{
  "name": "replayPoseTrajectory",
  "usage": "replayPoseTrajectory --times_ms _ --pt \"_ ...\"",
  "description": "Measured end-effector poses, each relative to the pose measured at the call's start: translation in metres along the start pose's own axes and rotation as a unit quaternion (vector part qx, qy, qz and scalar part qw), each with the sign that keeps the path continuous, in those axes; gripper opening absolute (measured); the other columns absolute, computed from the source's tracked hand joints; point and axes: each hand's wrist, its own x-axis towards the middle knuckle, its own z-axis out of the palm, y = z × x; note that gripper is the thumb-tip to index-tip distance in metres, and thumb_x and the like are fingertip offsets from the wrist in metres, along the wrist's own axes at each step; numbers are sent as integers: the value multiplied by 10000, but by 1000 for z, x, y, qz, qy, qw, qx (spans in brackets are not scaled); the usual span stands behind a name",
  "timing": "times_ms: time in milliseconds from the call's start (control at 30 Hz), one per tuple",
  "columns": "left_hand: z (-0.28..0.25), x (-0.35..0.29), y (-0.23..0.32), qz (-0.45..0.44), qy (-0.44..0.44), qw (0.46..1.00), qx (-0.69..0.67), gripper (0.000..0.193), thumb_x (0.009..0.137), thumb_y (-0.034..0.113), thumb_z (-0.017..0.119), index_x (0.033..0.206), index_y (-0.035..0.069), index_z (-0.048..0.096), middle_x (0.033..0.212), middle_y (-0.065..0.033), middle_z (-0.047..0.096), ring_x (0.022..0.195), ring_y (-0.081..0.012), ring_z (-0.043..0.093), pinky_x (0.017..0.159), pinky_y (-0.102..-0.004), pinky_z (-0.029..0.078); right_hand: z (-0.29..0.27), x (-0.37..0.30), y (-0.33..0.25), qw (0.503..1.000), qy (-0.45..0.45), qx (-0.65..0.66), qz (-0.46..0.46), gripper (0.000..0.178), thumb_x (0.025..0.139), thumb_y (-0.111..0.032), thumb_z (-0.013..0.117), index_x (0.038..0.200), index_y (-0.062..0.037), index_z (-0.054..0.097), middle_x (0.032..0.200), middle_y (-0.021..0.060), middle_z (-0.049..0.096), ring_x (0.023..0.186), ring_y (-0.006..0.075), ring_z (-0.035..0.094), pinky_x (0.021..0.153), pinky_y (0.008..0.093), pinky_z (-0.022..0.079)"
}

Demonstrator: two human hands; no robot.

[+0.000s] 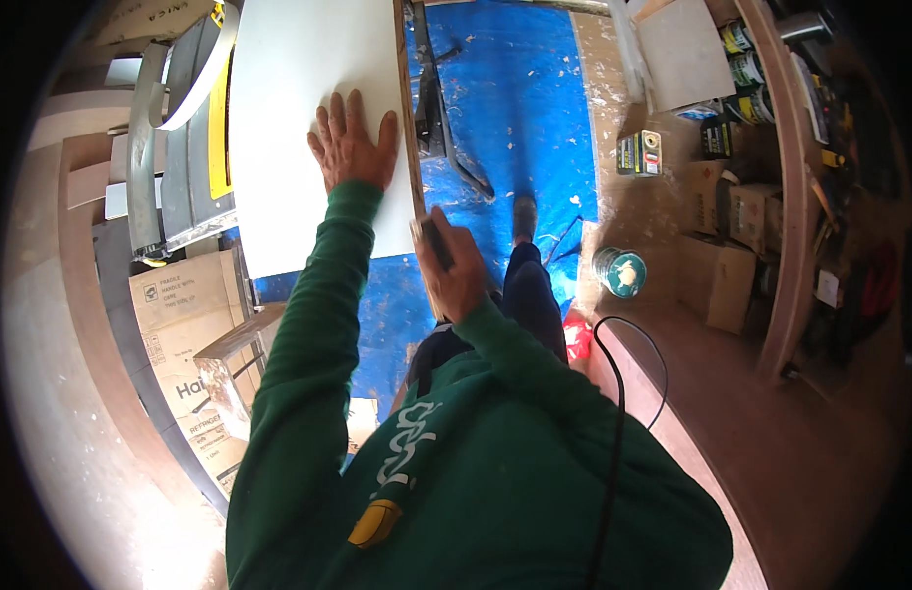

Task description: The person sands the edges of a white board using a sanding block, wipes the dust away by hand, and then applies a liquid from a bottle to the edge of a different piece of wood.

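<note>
A large white board [289, 187] stretches away in front of me, with a narrow wooden edge [411, 128] along its right side. My left hand [356, 155] lies flat on the board near that edge, fingers spread and palm down. Beside the board's near right corner, my right hand [460, 275] is closed round a small dark block-like tool [437, 244]. The tool sits against or very close to the wooden edge; the fingers cover part of it, and its exact kind does not show.
Blue sheeting [520, 88] covers the floor, with a black metal stand [456, 157] beside the board. Left are a grey and yellow machine [185, 128] and flattened cardboard [181, 344]. Right are a green-sided tin [618, 272], shelving with cartons [722, 275], and a black cable [620, 413] near me.
</note>
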Motion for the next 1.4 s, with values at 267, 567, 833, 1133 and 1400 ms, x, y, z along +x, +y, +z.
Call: replayPoseTrajectory --times_ms 267,567,833,1133,1400 --pt "6 4 10 -10 -26 999 32 643 931 471 417 1456 108 332 1533 -171 249 1432 -381 158 1148 -545 87 17 88 23 997 63 29 -29 416 877 -207 657 1233 -1 589 776 174 588 707 286 579 651 386 463" --pt "2 2 8 -16 -26 999 33 645 938 477 395 1463 109 323 1538 -174 236 1439 -379 137 1149 -545 72 17 81 8 997 70 18 -19 426 848 -183 685 1208 28 597 764 155 586 690 280 572 634 380 464" --pt "1 -2 -1 -12 -20 999 40 642 941 471 404 1462 105 322 1531 -178 253 1437 -385 144 1144 -551 86 15 51 -1 1000 28 -12 5 447 833 -168 688 1221 30 588 786 169 609 727 288 600 665 391 470" --pt "8 1 -7 -4 -7 998 63 626 947 471 407 1459 117 336 1530 -179 257 1434 -376 163 1142 -549 92 11 19 9 998 58 -14 -18 467 819 -161 708 1235 11 585 809 164 620 732 280 611 667 385 482" --pt "8 6 0 -14 -21 998 61 646 941 492 398 1466 124 320 1533 -170 254 1437 -375 155 1144 -550 85 13 38 6 997 24 -18 66 461 826 -219 698 1220 -1 599 885 196 640 803 315 626 729 386 501"
